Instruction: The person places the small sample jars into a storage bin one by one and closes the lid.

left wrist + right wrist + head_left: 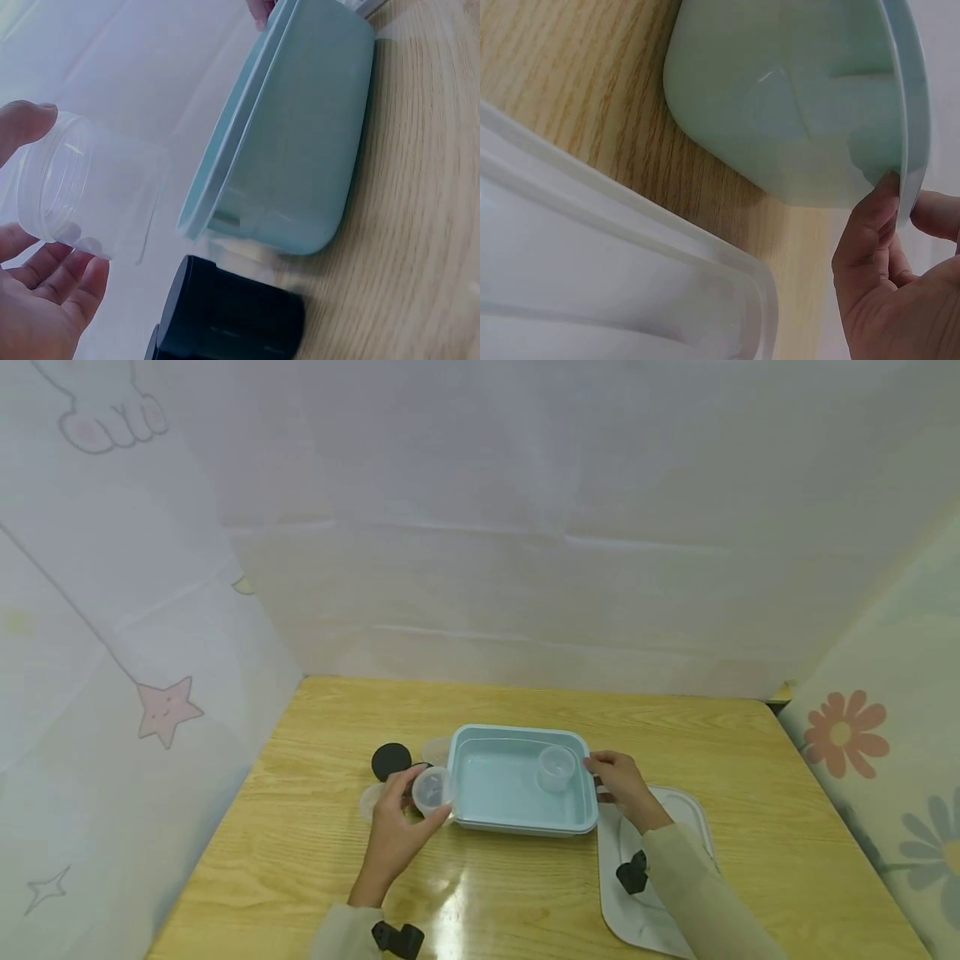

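Note:
My left hand (399,828) grips a clear plastic jar (97,187) with a ribbed lid, thumb on one side and fingers on the other. The jar is held above the table, just left of a light blue rectangular basin (487,822). My right hand (621,783) pinches the basin's right rim between thumb and fingers, as the right wrist view (900,292) also shows. Inside the basin, toward its right end, stands another clear jar (555,768).
Left of the basin are black-lidded jars (392,762) and clear jars (371,802), partly hidden by my left hand. A white tray (626,910) lies at the right, beneath my right forearm. White printed cloth (487,593) hangs behind the wooden table (300,860).

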`<state>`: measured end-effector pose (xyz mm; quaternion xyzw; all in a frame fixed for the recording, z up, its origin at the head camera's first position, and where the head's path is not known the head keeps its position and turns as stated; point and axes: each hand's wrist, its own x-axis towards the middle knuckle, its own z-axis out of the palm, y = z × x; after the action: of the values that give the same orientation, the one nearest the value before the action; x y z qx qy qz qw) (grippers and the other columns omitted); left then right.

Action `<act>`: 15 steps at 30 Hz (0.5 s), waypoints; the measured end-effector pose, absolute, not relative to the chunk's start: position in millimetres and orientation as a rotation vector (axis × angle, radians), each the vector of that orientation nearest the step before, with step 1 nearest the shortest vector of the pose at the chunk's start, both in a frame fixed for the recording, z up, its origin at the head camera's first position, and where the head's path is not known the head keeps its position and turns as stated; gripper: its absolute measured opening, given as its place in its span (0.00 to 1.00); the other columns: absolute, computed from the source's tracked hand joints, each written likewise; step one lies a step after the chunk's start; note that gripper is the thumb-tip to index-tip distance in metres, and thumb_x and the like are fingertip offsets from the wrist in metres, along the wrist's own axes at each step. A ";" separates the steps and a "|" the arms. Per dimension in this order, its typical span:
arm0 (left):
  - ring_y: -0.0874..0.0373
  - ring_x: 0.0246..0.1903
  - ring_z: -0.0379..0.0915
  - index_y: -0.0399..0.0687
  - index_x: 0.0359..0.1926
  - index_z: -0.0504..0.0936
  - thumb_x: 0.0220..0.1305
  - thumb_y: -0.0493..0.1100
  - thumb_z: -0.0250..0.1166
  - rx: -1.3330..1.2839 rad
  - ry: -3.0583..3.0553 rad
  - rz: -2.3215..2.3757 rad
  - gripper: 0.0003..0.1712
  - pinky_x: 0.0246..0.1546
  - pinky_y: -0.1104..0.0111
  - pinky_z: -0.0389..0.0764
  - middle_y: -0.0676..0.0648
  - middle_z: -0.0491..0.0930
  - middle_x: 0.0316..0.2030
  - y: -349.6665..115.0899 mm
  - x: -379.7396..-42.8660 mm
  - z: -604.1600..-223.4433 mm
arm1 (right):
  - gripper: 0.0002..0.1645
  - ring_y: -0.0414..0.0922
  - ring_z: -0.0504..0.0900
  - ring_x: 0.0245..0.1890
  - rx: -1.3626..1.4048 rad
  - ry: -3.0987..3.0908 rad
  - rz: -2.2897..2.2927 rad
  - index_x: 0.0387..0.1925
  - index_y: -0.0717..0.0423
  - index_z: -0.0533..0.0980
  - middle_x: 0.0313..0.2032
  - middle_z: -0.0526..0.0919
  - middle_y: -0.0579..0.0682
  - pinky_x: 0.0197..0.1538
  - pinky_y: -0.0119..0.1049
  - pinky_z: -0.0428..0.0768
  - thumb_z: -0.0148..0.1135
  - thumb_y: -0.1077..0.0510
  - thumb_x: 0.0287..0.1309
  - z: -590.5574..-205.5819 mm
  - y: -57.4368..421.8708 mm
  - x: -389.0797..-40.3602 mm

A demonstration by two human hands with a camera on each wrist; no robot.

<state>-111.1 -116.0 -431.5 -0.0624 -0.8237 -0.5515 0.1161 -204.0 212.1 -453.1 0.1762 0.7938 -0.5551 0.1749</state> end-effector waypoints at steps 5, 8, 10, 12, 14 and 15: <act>0.51 0.45 0.73 0.43 0.59 0.72 0.51 0.41 0.74 -0.232 -2.414 -1.666 0.34 0.45 0.62 0.79 0.44 0.72 0.49 -105.4 -118.0 -430.0 | 0.26 0.46 0.77 0.41 0.498 2.248 -1.574 0.62 0.66 0.64 0.51 0.74 0.59 0.35 0.33 0.79 0.49 0.54 0.70 -452.9 211.4 -202.9; 0.48 0.45 0.74 0.44 0.59 0.72 0.51 0.43 0.73 -0.246 -2.425 -1.663 0.34 0.46 0.58 0.79 0.42 0.73 0.48 -98.5 -122.6 -429.7 | 0.26 0.46 0.77 0.41 0.493 2.250 -1.575 0.62 0.66 0.64 0.51 0.75 0.59 0.36 0.34 0.79 0.49 0.54 0.70 -452.7 211.2 -202.8; 0.49 0.45 0.74 0.46 0.60 0.72 0.52 0.45 0.73 -0.254 -2.438 -1.642 0.34 0.47 0.56 0.79 0.42 0.73 0.49 -93.4 -125.8 -429.6 | 0.26 0.46 0.77 0.41 0.491 2.251 -1.578 0.62 0.65 0.64 0.51 0.75 0.59 0.36 0.34 0.80 0.49 0.54 0.70 -453.3 211.3 -203.4; 0.50 0.45 0.73 0.46 0.60 0.72 0.52 0.46 0.73 -0.279 -2.445 -1.620 0.34 0.47 0.55 0.78 0.42 0.73 0.49 -87.6 -129.5 -429.2 | 0.25 0.46 0.77 0.41 0.492 2.251 -1.584 0.62 0.65 0.65 0.51 0.75 0.59 0.36 0.35 0.80 0.49 0.54 0.70 -453.4 211.2 -203.7; 0.51 0.46 0.72 0.46 0.60 0.72 0.52 0.47 0.72 -0.302 -2.452 -1.599 0.33 0.46 0.56 0.78 0.43 0.74 0.50 -81.5 -133.2 -429.5 | 0.26 0.46 0.77 0.41 0.495 2.247 -1.588 0.62 0.65 0.64 0.51 0.75 0.59 0.37 0.35 0.80 0.49 0.54 0.70 -454.3 211.3 -204.1; 0.52 0.46 0.71 0.46 0.59 0.72 0.52 0.47 0.72 -0.309 -2.457 -1.595 0.33 0.46 0.57 0.78 0.43 0.74 0.49 -78.5 -135.1 -429.6 | 0.26 0.45 0.77 0.41 0.497 2.245 -1.590 0.62 0.65 0.64 0.51 0.75 0.59 0.37 0.35 0.80 0.49 0.54 0.70 -454.7 211.3 -204.1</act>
<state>-135.1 -78.5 -429.6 -0.1045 -0.8300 -0.5390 0.0980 -204.1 211.3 -454.7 0.1750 0.7911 -0.5603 0.1719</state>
